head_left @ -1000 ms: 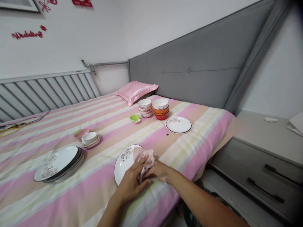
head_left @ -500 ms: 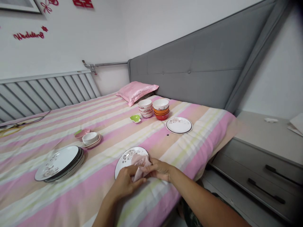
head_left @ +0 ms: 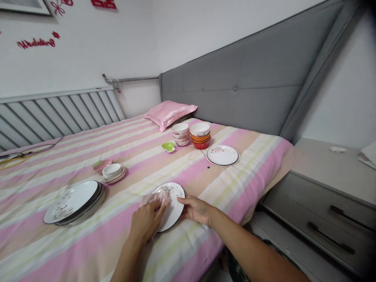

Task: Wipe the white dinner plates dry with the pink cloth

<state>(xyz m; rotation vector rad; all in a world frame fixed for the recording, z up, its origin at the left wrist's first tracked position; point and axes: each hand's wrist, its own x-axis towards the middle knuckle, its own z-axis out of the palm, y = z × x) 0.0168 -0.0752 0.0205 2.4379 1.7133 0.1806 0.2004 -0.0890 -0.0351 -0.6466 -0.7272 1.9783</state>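
Note:
A white plate [head_left: 175, 207] with a dark rim and a brown flower print is at the near side of the bed. My right hand [head_left: 195, 210] grips its right edge, thumb on top and fingers underneath. Over the plate's left part, my left hand [head_left: 149, 220] presses a pale pink cloth [head_left: 162, 197] against the surface. The cloth is bunched under the fingers and spills past the rim. Part of the plate's left side is hidden by the hand and cloth.
On the striped bedsheet [head_left: 123, 219] are stacked plates [head_left: 75, 200], small white dishes [head_left: 112, 171], a green leaf-shaped dish [head_left: 168, 147], white bowls [head_left: 180, 133], coloured bowls [head_left: 200, 136] and another plate [head_left: 222, 155]. A pink pillow [head_left: 170, 112] lies behind. A nightstand [head_left: 320, 196] stands right.
My left hand has moved left and spread the cloth across the plate's left part. My right hand has let go of the cloth and now grips the plate's right edge.

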